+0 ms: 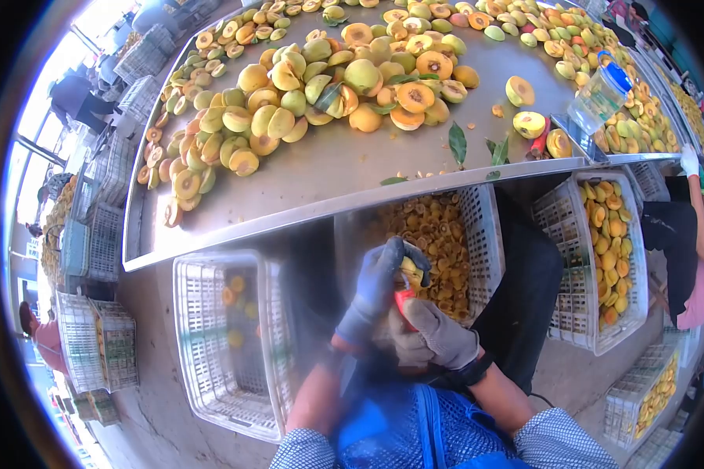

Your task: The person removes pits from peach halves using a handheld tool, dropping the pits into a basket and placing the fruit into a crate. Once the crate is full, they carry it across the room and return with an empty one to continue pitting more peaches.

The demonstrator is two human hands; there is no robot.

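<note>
My left hand, in a grey-blue glove, is closed around a yellow peach piece, its fingers hiding part of the fruit. Just below, my right hand wears a greyish glove and grips a red-handled tool. The tool's tip meets the fruit, and its working end is hidden. Both hands are above a white plastic crate between my knees, which holds many small peach scraps.
A metal table carries heaped halved peaches, loose leaves and a clear jar with blue lid. A left crate holds a few fruits; a right crate is filled with halves. A person in pink sits at right.
</note>
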